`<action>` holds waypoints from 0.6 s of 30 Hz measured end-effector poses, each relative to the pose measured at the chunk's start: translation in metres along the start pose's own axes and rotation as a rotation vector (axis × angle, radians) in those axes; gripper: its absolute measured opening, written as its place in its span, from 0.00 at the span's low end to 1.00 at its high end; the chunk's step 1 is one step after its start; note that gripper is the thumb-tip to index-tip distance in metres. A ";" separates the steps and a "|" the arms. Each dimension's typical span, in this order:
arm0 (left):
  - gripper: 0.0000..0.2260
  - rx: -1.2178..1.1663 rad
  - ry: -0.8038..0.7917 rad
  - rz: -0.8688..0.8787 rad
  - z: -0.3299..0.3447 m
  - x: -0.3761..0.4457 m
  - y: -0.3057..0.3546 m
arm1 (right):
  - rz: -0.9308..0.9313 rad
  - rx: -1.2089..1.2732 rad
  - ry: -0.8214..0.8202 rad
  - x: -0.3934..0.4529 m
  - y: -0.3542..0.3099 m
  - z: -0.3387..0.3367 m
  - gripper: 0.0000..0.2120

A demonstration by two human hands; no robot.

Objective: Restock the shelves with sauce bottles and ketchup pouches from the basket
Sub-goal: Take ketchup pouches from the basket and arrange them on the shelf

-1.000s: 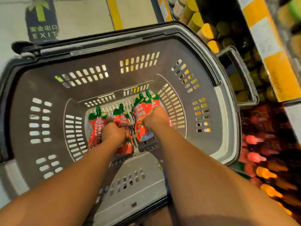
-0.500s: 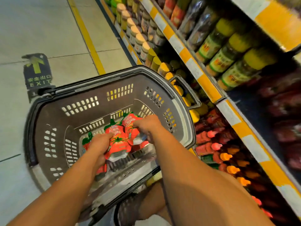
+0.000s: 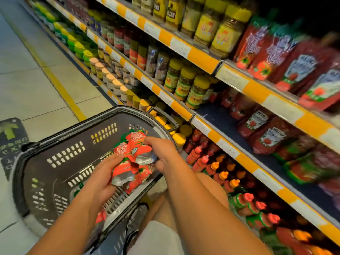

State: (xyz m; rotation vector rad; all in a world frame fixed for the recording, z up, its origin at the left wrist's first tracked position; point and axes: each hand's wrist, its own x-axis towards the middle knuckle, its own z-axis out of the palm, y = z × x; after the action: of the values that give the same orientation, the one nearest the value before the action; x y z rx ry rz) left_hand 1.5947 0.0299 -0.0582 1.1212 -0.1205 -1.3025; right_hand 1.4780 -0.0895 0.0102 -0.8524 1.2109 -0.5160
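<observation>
Your left hand (image 3: 103, 178) and right hand (image 3: 163, 153) each grip ketchup pouches (image 3: 132, 155) above the basket's (image 3: 55, 144) right rim.

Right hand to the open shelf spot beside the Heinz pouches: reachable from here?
Probably yes. The right hand already holds ketchup pouches above the basket, and the bare shelf space left of the Heinz pouches lies open, with nothing between.
</observation>
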 end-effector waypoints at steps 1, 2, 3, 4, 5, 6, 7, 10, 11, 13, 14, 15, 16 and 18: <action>0.19 -0.012 -0.009 0.023 0.007 -0.005 0.001 | -0.016 0.023 0.002 -0.012 -0.003 -0.006 0.16; 0.21 -0.017 -0.017 0.029 0.013 -0.008 0.001 | -0.033 0.036 -0.001 -0.024 -0.006 -0.012 0.14; 0.24 -0.030 -0.021 0.022 0.019 -0.010 0.001 | -0.053 0.049 0.008 -0.034 -0.008 -0.019 0.10; 0.25 -0.041 -0.029 0.019 0.026 -0.013 0.001 | -0.077 0.070 0.018 -0.041 -0.009 -0.028 0.06; 0.23 -0.035 -0.036 0.022 0.033 -0.017 0.002 | -0.099 0.100 0.029 -0.047 -0.010 -0.038 0.06; 0.19 -0.017 -0.035 0.023 0.041 -0.020 0.004 | -0.119 0.127 0.041 -0.053 -0.011 -0.047 0.08; 0.15 -0.002 -0.051 0.024 0.048 -0.024 0.006 | -0.131 0.154 0.046 -0.059 -0.014 -0.056 0.09; 0.14 -0.008 -0.058 -0.007 0.071 -0.032 0.009 | -0.174 0.256 0.041 -0.079 -0.028 -0.085 0.07; 0.16 -0.026 -0.057 -0.016 0.078 -0.033 0.011 | -0.182 0.269 0.048 -0.084 -0.032 -0.096 0.05; 0.19 -0.058 -0.081 -0.014 0.093 -0.034 0.015 | -0.193 0.312 0.074 -0.092 -0.037 -0.122 0.03; 0.17 -0.064 -0.119 -0.015 0.102 -0.036 0.017 | -0.196 0.342 0.085 -0.096 -0.038 -0.136 0.08; 0.15 -0.054 -0.153 -0.019 0.114 -0.041 0.019 | -0.195 0.370 0.094 -0.097 -0.038 -0.151 0.12; 0.14 -0.036 -0.180 -0.022 0.125 -0.043 0.019 | -0.201 0.389 0.111 -0.100 -0.037 -0.164 0.14; 0.16 0.021 -0.241 -0.055 0.150 -0.049 0.017 | -0.211 0.416 0.148 -0.100 -0.033 -0.190 0.16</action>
State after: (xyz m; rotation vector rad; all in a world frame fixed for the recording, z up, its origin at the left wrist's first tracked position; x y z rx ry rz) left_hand 1.4944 -0.0206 0.0545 0.9877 -0.2838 -1.4852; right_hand 1.2705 -0.0895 0.0754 -0.5935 1.0979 -0.9786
